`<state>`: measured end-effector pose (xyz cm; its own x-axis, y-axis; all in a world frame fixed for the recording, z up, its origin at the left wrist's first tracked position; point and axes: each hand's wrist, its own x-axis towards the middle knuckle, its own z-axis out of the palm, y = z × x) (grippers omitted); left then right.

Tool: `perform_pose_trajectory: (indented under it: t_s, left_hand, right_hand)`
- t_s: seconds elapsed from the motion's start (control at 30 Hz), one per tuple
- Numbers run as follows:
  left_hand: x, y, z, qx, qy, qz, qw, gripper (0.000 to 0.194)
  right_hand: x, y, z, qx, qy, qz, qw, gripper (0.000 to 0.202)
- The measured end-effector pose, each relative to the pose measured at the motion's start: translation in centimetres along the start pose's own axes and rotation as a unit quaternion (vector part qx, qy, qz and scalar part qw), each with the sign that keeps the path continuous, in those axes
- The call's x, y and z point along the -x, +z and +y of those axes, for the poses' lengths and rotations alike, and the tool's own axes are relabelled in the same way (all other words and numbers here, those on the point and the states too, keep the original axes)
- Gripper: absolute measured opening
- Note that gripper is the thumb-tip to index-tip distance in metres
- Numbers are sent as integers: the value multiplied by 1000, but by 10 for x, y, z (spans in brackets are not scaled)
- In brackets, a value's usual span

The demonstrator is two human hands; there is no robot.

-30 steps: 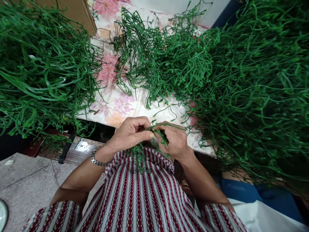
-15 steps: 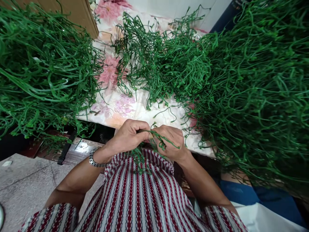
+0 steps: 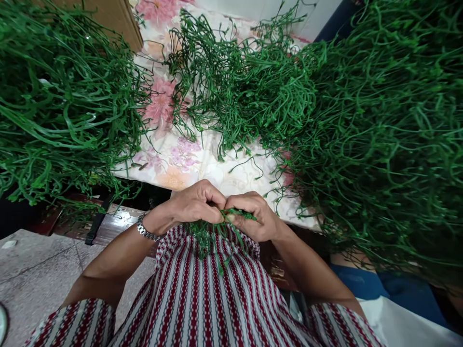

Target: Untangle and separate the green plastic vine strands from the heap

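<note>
Thin green stems (image 3: 241,213) pass between my two hands, just beyond the striped shirt front. My left hand (image 3: 197,202), with a metal watch at its wrist, pinches them between thumb and forefinger. Touching it at the fingertips, my right hand (image 3: 253,215) is closed on the same stems, thumb against bent fingers. More stems (image 3: 202,237) hang below my left hand over the shirt. A loose heap of curly green stems (image 3: 249,91) lies on the flowered cloth (image 3: 213,178) beyond my hands.
A large green pile (image 3: 65,106) stands at the left and a bigger one (image 3: 390,135) at the right. Behind the left pile is a cardboard box (image 3: 119,19). A white bag (image 3: 405,320) lies at the lower right, beside something blue.
My right hand has turned and moved slightly down, its fingertips now meeting my left hand's. The stems that stuck out across my right hand are now mostly inside its grip.
</note>
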<state>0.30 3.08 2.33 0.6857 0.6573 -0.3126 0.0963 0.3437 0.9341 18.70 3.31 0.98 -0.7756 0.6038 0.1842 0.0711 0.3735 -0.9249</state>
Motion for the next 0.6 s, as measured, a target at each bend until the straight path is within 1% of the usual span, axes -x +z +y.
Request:
perform_pose_trajectory:
  t_s: [0.1, 0.2, 0.27, 0.33, 0.4, 0.47, 0.53, 0.6]
  left_hand:
    - [-1, 0, -3, 42, -21, -7, 999, 21]
    - [-2, 2, -8, 109, -34, -9, 993, 19]
    - [-2, 3, -11, 156, -20, 9, 988, 17]
    - [-1, 3, -11, 174, 7, 44, 984, 15]
    - [1, 1, -10, 143, 33, 81, 986, 15]
    - [4, -1, -8, 77, 55, 108, 990, 19]
    - [5, -1, -8, 13, 75, 126, 989, 25]
    - [4, 1, -9, -22, 93, 155, 983, 30]
  right_hand:
    - [0, 3, 1, -69, 40, -4, 997, 31]
    - [3, 9, 3, -134, 65, 12, 989, 32]
    - [4, 13, 4, -182, 65, 32, 981, 32]
    - [5, 13, 4, -190, 62, 69, 977, 32]
    - [5, 11, 4, -144, 71, 118, 980, 30]
    - [4, 8, 3, -84, 81, 145, 982, 29]
    - [2, 5, 2, -42, 87, 131, 987, 29]
    - [0, 5, 2, -16, 89, 108, 990, 29]
